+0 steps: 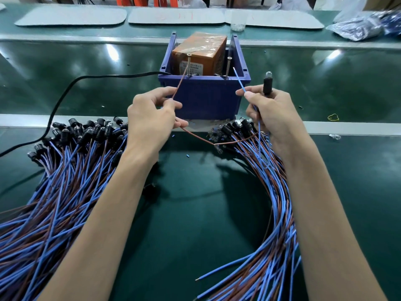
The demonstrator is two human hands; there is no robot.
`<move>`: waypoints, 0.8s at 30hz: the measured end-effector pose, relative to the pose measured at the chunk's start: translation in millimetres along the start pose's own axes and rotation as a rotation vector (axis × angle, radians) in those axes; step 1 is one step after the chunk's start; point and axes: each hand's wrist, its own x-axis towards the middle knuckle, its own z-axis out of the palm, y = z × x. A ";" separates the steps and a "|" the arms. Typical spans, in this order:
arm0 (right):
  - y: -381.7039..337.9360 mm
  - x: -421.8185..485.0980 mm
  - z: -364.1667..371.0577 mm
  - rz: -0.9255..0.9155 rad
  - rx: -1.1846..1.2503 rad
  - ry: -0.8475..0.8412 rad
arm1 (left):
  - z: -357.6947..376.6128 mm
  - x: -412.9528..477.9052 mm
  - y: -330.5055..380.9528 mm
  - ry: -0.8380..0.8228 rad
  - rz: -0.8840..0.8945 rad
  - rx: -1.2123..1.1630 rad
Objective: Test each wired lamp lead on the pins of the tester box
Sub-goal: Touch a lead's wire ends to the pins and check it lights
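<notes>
two hands: left hand [152, 114] pinches brown wire [180, 85], end at left pin [189, 64]; right hand [273, 111] pinches blue wire [239, 80], end just beside right pin [228, 67], and grips lamp holder [267, 83]. tester box [206, 94] behind. lead bundles [65, 181] either side, green bench [195, 203].

left hand [152, 117] — pinches brown wire [179, 85] | right hand [273, 114] — pinches blue wire [240, 81], grips lamp [267, 85]

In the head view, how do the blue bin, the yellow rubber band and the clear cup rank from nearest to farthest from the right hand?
From the right hand, which pinches the blue wire:
1. blue bin, just left of its fingertips.
2. yellow rubber band, lying off to its right.
3. clear cup, far back, beyond the bin.
</notes>
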 end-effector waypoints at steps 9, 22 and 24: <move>0.2 -1.0 1.4 -0.040 0.049 -0.037 | -0.3 -2.1 2.6 -0.005 -0.013 0.003; 1.6 -0.5 -0.9 -0.041 0.057 -0.063 | -1.9 -7.6 10.8 -0.044 0.012 0.025; 1.9 0.0 -1.1 -0.039 0.059 -0.061 | -1.8 -8.3 12.2 -0.047 0.017 0.026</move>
